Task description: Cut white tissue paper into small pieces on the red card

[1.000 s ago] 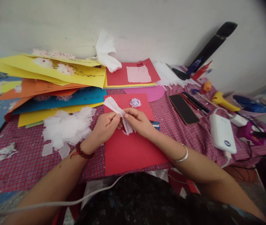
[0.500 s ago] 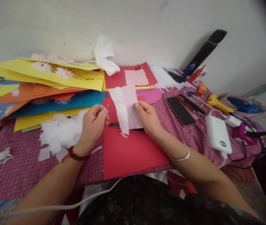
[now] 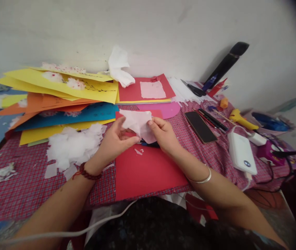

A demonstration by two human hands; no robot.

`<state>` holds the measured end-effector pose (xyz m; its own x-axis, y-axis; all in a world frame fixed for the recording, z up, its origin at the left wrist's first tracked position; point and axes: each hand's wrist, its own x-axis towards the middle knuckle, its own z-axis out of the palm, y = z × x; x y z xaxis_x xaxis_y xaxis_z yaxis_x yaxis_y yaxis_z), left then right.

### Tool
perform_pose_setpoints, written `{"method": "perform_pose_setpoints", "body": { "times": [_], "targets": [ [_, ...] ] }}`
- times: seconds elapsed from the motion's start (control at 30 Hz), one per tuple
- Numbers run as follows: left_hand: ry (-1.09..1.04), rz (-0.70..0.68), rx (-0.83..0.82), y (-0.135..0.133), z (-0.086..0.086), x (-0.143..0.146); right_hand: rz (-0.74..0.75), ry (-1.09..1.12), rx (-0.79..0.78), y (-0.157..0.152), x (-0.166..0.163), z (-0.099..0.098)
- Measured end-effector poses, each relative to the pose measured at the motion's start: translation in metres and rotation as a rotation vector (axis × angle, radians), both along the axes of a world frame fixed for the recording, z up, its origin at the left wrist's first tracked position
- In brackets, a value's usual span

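My right hand pinches a thin white piece of tissue paper at its right edge, between thumb and fingers. The sheet is folded and drooping above a red sheet of card. At its left side is my left hand, thumb stretched out and apart from the curled fingers. The thumb tip meets the tissue's lower corner; some fingers are partly hidden. Beneath the hands a dark object lies across the card, mostly covered. A few tiny paper scraps rest on the red card.
Left of the card is a heap of white paper pieces. Behind it are stacked coloured cards. To the right lie a phone, several pens, scissors, a yellow glue gun and a white power bank.
The tissue paper hung long and upright before; now it is lower and folded over. My left hand has moved right to it and its fingers have spread. The right hand keeps its pinch.
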<state>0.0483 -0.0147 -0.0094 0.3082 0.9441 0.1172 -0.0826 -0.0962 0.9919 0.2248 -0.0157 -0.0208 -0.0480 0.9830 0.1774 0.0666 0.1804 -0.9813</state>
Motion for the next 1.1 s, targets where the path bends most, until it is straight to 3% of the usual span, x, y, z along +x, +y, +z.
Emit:
{"method": "perform_pose_setpoints", "body": {
  "times": [0.13, 0.3, 0.53, 0.77, 1.0, 1.1],
  "targets": [
    [-0.018, -0.113, 0.033, -0.001, -0.005, 0.000, 0.021, 0.065, -0.070, 0.000, -0.001, 0.001],
    [0.071, -0.001, 0.037, 0.002, -0.010, -0.001, 0.077, 0.136, -0.136, 0.000, -0.001, 0.001],
    [-0.192, 0.147, -0.328, 0.013, -0.014, -0.009, -0.026, 0.204, -0.165, 0.010, 0.006, 0.001],
    [-0.344, -0.110, -0.426, 0.016, -0.006, -0.013, 0.021, 0.221, -0.154, 0.010, 0.005, -0.003],
    [-0.451, -0.127, -0.413, 0.012, -0.007, -0.015, 0.149, 0.156, -0.236, 0.006, 0.002, -0.007],
    [-0.462, -0.134, -0.369, 0.011, -0.008, -0.015, 0.186, -0.021, -0.107, 0.005, 0.003, -0.008]
  ]
}}
